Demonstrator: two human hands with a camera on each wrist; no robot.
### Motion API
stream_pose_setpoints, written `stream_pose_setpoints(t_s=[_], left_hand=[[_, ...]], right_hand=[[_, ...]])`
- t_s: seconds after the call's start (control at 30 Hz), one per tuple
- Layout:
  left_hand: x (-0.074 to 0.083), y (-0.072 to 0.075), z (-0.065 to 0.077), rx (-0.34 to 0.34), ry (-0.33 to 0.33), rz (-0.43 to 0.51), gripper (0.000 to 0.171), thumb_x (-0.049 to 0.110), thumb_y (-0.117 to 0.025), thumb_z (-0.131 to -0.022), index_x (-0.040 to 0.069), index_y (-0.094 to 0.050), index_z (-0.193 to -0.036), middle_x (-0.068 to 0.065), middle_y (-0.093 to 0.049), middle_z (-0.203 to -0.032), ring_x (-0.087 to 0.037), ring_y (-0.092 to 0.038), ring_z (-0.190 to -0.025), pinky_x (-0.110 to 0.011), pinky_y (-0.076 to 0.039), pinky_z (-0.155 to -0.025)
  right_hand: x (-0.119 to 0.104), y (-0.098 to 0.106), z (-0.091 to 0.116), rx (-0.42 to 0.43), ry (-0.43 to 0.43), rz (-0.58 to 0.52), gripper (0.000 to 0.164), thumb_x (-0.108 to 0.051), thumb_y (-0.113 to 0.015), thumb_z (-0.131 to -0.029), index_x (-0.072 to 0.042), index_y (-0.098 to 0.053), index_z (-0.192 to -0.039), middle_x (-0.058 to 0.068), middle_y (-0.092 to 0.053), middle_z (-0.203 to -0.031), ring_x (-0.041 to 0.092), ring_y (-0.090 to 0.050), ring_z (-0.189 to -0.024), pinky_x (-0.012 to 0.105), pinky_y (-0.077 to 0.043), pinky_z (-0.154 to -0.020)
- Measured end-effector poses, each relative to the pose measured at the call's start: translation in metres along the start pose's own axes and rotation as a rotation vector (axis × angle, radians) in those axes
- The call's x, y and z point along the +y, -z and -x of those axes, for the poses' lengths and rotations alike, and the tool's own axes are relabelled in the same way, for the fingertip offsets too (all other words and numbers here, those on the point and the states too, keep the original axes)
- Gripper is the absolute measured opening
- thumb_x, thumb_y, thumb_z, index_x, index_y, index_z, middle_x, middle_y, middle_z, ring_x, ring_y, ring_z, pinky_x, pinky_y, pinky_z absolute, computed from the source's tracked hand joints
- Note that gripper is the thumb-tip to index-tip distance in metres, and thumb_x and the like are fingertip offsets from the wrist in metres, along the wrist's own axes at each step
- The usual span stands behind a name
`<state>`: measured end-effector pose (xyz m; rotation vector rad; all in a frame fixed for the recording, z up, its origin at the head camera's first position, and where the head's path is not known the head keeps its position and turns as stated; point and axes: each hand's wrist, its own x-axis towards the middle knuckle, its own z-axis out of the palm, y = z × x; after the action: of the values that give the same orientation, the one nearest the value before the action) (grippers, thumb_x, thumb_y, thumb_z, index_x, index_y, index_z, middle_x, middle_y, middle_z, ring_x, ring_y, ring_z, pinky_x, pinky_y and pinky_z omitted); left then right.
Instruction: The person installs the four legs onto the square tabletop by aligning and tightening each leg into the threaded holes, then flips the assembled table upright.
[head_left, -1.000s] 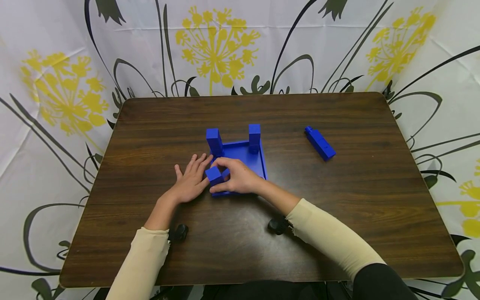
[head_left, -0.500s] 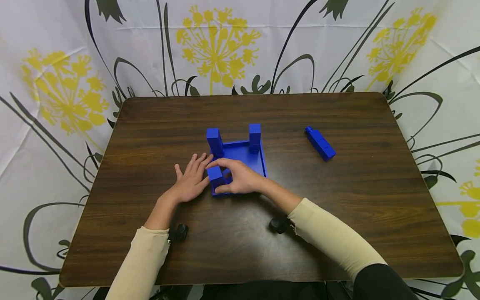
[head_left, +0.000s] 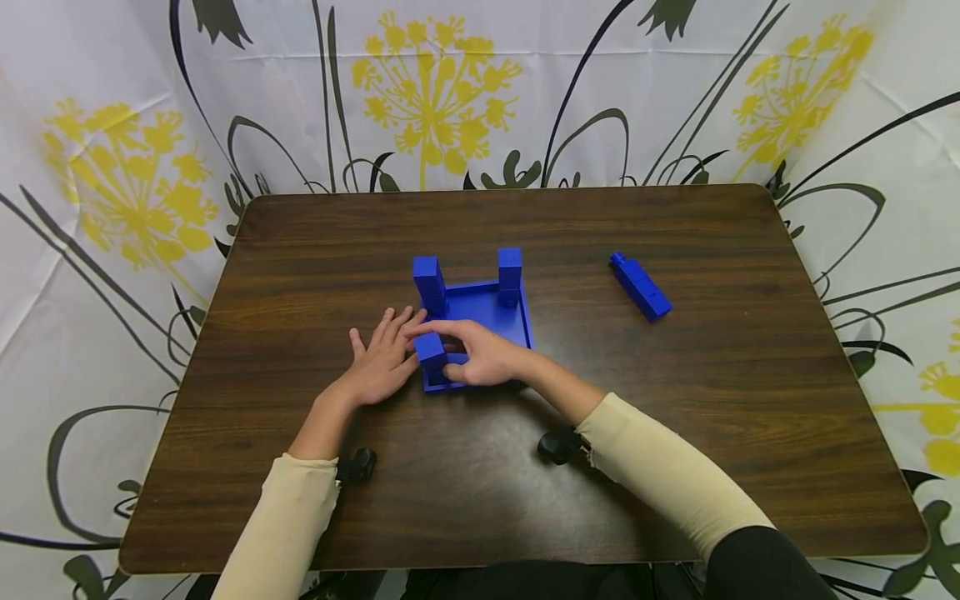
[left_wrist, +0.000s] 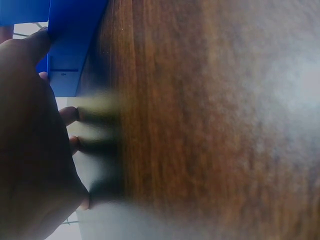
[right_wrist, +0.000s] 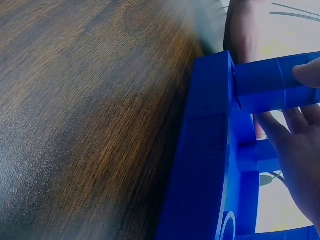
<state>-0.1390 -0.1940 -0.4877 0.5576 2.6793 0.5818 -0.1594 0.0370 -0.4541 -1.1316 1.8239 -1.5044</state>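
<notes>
On the table lies a shallow, square blue tray-like base (head_left: 487, 311), with two square blue legs upright at its far-left corner and far-right corner: the left leg (head_left: 429, 283) and the right leg (head_left: 509, 275). At the near-left corner stands a third blue leg (head_left: 431, 357). My right hand (head_left: 483, 354) holds this leg between thumb and fingers; in the right wrist view its thumb (right_wrist: 307, 74) lies on the leg's side. With fingers spread, my left hand (head_left: 378, 367) rests against the base's left side, its fingertips partly behind the right index finger.
A loose blue leg (head_left: 640, 287) with a narrow stub at one end lies on the brown table (head_left: 720, 375) to the right. A round hole (right_wrist: 228, 226) shows in the base. Behind the table hangs a flowered cloth (head_left: 300, 75).
The near-left leg has turned from slanted to squared with the base. My right thumb has shifted slightly toward the right along it, and the index finger reaches further left. The left hand stays put.
</notes>
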Motion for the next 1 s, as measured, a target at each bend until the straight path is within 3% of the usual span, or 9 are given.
stream_pose_setpoints(t_s=[0.23,0.43,0.67,1.0], left_hand=[[0.0001,-0.0001,-0.0005,0.003,-0.002,-0.010,0.064,0.030,-0.036,-0.103,0.026,-0.006,-0.160,-0.009,-0.002,-0.164,-0.035,0.010,-0.148,-0.075,0.017,-0.097],[-0.0008,-0.0002,-0.0008,0.008,-0.001,0.002,0.067,0.028,-0.039,-0.101,0.028,-0.005,-0.159,-0.008,-0.002,-0.164,-0.035,0.010,-0.148,-0.074,0.017,-0.098],[-0.0015,-0.0006,-0.0011,0.005,-0.003,0.015,0.070,0.028,-0.041,-0.099,0.028,-0.005,-0.159,-0.008,-0.001,-0.164,-0.035,0.011,-0.148,-0.074,0.018,-0.098],[-0.0010,-0.0011,-0.0013,0.003,-0.001,0.005,0.064,0.037,-0.037,-0.104,0.027,-0.005,-0.159,-0.009,-0.002,-0.164,-0.035,0.010,-0.148,-0.074,0.016,-0.098]], right_hand=[[-0.0011,0.0019,0.0007,-0.034,0.022,-0.011,0.063,0.013,-0.059,-0.087,0.006,-0.038,-0.146,0.024,-0.054,-0.136,0.018,-0.048,-0.131,0.035,-0.034,-0.110],[-0.0036,0.0034,0.0015,-0.033,-0.037,0.008,0.060,0.007,-0.065,-0.089,0.007,-0.041,-0.144,0.021,-0.053,-0.139,0.022,-0.049,-0.131,0.029,-0.038,-0.106],[-0.0032,0.0033,0.0017,0.011,-0.062,0.062,0.061,-0.001,-0.075,-0.085,0.004,-0.048,-0.141,0.019,-0.050,-0.142,0.023,-0.049,-0.129,0.029,-0.045,-0.099],[-0.0033,-0.0030,0.0005,0.121,-0.141,0.143,0.054,-0.013,-0.083,-0.080,-0.005,-0.058,-0.127,0.005,-0.061,-0.122,0.016,-0.056,-0.113,0.025,-0.050,-0.088]])
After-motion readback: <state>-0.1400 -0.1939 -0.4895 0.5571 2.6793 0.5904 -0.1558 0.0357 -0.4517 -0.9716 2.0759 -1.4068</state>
